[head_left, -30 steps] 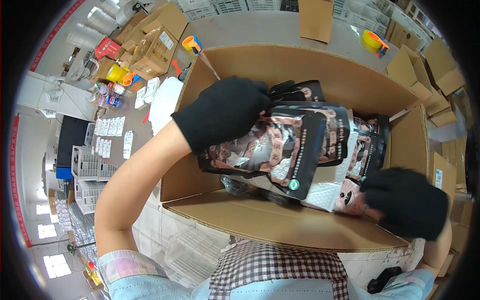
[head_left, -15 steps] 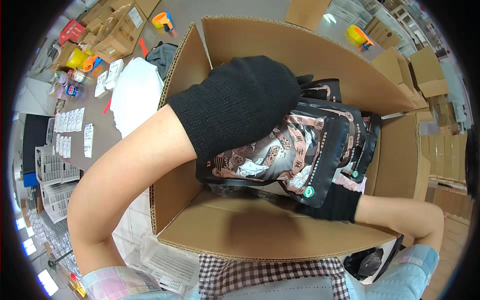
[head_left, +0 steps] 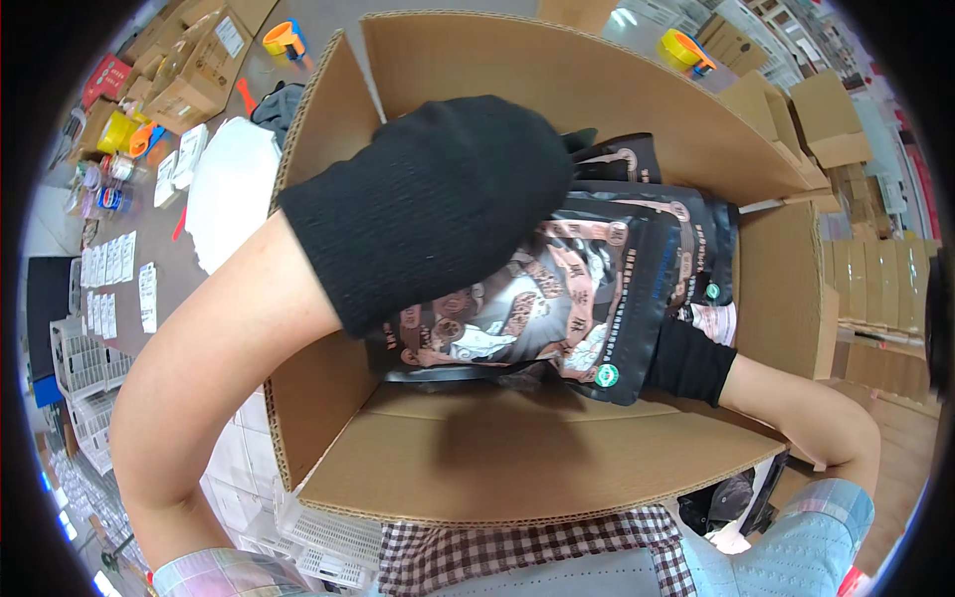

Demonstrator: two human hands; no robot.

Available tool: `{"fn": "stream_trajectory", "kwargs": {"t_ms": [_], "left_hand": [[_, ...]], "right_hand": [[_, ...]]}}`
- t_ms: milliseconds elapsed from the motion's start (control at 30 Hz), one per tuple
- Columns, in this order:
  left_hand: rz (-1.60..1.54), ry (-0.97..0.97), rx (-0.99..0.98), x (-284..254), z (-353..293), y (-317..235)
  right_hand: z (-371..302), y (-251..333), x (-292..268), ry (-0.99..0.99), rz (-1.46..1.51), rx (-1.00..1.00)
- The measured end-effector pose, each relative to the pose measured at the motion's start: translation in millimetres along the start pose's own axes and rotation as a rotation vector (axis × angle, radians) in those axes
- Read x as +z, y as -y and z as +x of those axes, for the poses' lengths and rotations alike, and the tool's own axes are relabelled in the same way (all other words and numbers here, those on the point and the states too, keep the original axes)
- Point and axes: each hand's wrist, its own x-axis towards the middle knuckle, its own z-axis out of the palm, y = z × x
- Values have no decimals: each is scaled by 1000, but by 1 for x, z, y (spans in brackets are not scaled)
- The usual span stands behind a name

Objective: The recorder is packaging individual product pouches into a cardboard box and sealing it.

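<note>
Inside an open cardboard box (head_left: 477, 453) lies a stack of black printed pouches (head_left: 537, 308) with pink-and-white artwork and clear-looking patches. My left hand (head_left: 468, 194), in a black knitted glove, curls over the far left side of the stack. Its fingers are mostly hidden; one dark gloved tip shows past the knuckles. From the right, my right hand (head_left: 691, 366), also black-gloved, reaches in under the near right edge of the pouches, which cover its fingers. The stack sits between both hands, its front pouch tilted toward me.
To the left, the grey table carries white sheets (head_left: 234, 189), small printed labels (head_left: 109, 261) and an orange-and-yellow tape dispenser (head_left: 286, 42). Another tape dispenser (head_left: 684, 50) stands beyond the box. Flattened cartons (head_left: 875, 289) are at right, white plastic baskets (head_left: 328, 537) below.
The view has shifted, so the box appears farther left. My right wrist has moved up and right along the stack's edge. The pouches sit slightly farther right within the box.
</note>
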Motion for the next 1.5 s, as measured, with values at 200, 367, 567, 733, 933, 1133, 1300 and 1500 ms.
{"fn": "stream_trajectory", "kwargs": {"t_ms": [200, 367, 567, 733, 933, 1133, 1300, 1500], "left_hand": [[-39, 56, -12, -7, -1, 4], [-11, 89, -53, -3, 1, 1], [-32, 31, -12, 2, -6, 7], [-18, 35, -8, -2, -1, 1], [-12, 79, -31, -2, -3, 0], [-46, 74, -25, -6, -3, -4], [-74, 45, -15, -3, -4, -1], [-53, 67, -28, -6, -4, -4]], "right_hand": [[-14, 12, 6, 29, 30, -24], [12, 2, 20, 58, 55, -19], [15, -22, 19, 87, 79, 16], [11, -18, 22, 90, 94, 31], [15, 1, 26, 108, 113, 65], [4, -7, 27, 125, 116, 91], [9, -12, 33, 139, 126, 126], [4, -14, 33, 173, 130, 171]]}}
